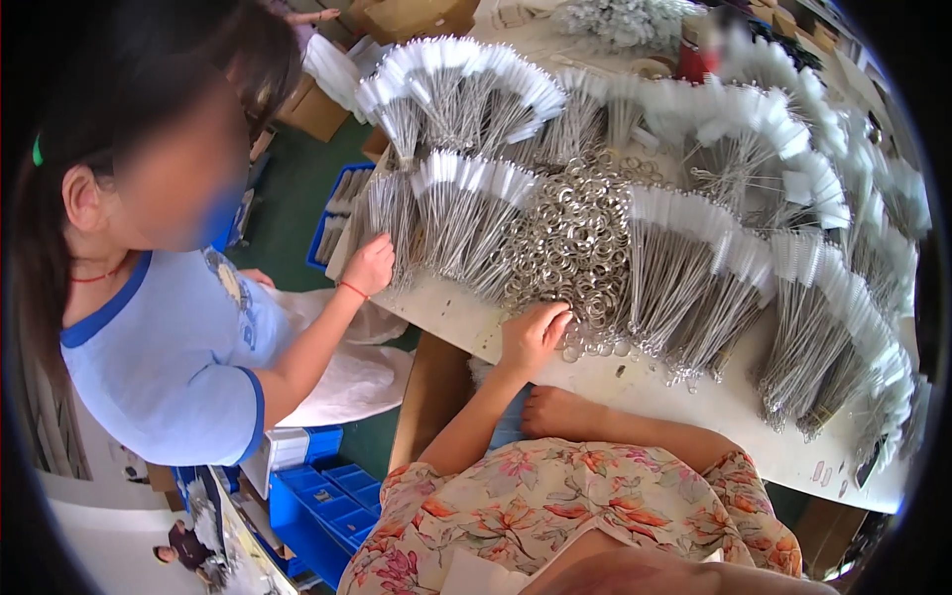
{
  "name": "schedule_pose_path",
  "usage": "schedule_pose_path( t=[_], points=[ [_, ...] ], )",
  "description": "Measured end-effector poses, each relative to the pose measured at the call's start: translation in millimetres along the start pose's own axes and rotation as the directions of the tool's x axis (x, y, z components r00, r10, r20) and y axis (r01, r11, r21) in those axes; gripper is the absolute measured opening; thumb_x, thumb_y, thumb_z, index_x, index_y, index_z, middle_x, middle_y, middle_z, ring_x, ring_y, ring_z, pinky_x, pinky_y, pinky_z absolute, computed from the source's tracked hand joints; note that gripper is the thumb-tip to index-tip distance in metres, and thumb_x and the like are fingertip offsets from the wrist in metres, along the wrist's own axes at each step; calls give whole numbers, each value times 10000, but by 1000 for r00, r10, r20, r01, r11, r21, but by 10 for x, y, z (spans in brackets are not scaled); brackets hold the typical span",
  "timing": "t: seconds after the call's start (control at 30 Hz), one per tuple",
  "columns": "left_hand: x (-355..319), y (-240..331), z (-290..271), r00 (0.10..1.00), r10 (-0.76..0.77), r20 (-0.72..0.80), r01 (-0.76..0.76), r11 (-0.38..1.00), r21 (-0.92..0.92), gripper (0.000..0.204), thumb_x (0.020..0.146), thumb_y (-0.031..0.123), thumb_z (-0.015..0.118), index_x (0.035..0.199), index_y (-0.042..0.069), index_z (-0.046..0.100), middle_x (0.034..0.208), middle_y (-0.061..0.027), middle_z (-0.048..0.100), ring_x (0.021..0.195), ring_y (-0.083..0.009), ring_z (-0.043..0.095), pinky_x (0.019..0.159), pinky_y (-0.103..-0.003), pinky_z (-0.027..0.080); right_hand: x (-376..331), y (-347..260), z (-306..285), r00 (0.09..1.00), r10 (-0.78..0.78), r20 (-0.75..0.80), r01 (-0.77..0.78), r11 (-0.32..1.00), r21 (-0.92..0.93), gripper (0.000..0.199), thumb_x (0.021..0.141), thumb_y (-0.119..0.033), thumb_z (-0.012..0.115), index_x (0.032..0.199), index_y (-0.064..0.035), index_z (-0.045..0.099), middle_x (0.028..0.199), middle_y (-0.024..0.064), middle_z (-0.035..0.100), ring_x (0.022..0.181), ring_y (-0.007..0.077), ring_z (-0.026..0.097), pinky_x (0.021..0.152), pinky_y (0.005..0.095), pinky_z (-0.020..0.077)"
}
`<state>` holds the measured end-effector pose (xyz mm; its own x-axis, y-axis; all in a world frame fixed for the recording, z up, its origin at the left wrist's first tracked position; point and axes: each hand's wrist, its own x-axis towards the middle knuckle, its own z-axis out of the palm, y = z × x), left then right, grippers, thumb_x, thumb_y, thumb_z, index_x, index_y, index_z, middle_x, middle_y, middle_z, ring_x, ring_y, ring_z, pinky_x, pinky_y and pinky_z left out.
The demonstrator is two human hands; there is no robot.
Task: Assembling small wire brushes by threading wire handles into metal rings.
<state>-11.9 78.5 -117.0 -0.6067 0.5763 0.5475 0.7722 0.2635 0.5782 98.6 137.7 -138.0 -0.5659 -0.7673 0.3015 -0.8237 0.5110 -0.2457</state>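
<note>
The left hand (535, 337) is at the near edge of a heaped pile of silvery metal rings (573, 238), its fingers bent and bunched narrow – whether they pinch a ring I cannot tell. The right hand (557, 411) is curled just off the near edge of the pale surface (461, 322), beside some blue cloth (508, 421); its fingertips are hidden, so I cannot tell whether it holds anything. The rings lie on the surface between 2 spreads of thin wire-stemmed brushes: the left brushes (471, 213) and the right brushes (684, 278), both with white heads pointing mostly away from the person. More brushes (451, 89) fan out behind, and a red container (697, 59) stands at the far side.

At the left, a co-worker (164, 337) in a light blue top has 1 hand (370, 265) at the outermost brushes – a blue crate (332, 223) is beyond it, and blue bins (327, 501) stand low behind the person's left arm
</note>
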Motion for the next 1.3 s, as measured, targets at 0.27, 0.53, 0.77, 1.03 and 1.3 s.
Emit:
schedule_pose_path(
  t=[0.27,0.53,0.77,1.03,1.3],
  points=[
    [1682,348,-889,979,-202,-9,188,927,-324,688,866,83,560,1417,66,148,610,-14,575,457,-47,468,402,-194,361,-57,-14,1,999,31,-44,-27,994,103,77,700,-182,554,642,-132,557,708,7,569,764,186,571,731,308,425],
    [3148,639,-1608,994,-46,-103,19,968,-248,613,852,131,578,1350,39,233,653,-62,582,465,-76,481,394,-209,379,-13,-59,-84,1000,9,6,-10,999,51,60,698,-193,554,704,-148,514,724,-16,524,797,157,548,718,286,417],
    [1276,59,-728,878,-293,378,410,868,-279,203,870,200,601,768,25,587,589,-6,559,459,-38,484,406,-185,368,-17,-30,6,999,13,-41,-9,996,85,64,717,-182,535,659,-156,536,731,-9,551,791,169,562,727,291,420],
    [875,-415,-877,809,-443,387,578,723,-379,125,878,122,570,935,12,590,693,-34,596,535,-45,521,446,-184,412,-44,-139,112,999,23,-38,-17,988,156,91,738,-224,499,709,-141,519,721,11,514,810,178,546,721,303,415],
    [2485,-1455,-763,985,-169,-45,162,978,-128,98,804,81,568,875,63,634,668,-49,633,598,-170,599,520,-312,465,4,177,-485,907,419,46,-117,145,982,212,860,-113,595,1046,-16,618,908,75,650,816,126,605,734,253,473]
  ],
)
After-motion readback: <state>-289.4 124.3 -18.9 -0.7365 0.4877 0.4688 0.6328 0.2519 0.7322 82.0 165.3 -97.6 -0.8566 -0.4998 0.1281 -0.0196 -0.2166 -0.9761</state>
